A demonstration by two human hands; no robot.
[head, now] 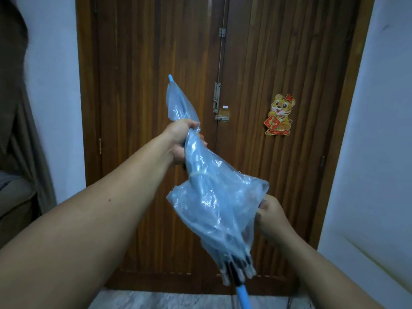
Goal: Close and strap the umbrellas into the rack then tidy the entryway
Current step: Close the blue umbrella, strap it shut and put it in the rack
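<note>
The umbrella [207, 186] was held folded in mid-air before the door [156, 63], tip up and away, blue handle [244, 296] low and near. The left hand [181, 141] gripped the canopy near the tip. The right hand [270, 216] pinched the loose canopy edge lower down.
</note>
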